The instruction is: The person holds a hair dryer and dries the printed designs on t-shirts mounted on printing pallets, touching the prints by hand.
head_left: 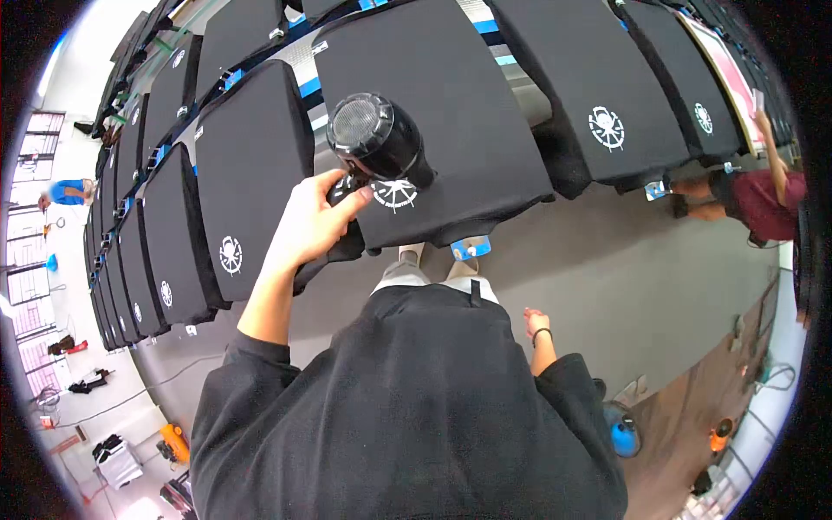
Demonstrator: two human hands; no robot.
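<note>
My left hand (pixel 314 224) is wrapped around the handle of a black hair dryer (pixel 390 139). Its round rear grille faces up toward me, and its nozzle points down at a black cloth panel (pixel 433 95). A white round spider-like print (pixel 395 196) on that panel is partly covered by the dryer and my hand. Whether the nozzle touches the cloth, I cannot tell. My right hand (pixel 537 323), with a dark band at the wrist, hangs low by my side, its fingers loosely bent and nothing visible in them.
More black cloth-covered boards with white prints, such as one panel (pixel 598 95), run in rows both ways. A person in a maroon shirt (pixel 767 204) stands at the right; another in blue (pixel 69 191) is far left. A cable (pixel 178 377) crosses the floor; a blue rounded object (pixel 624 438) sits behind me.
</note>
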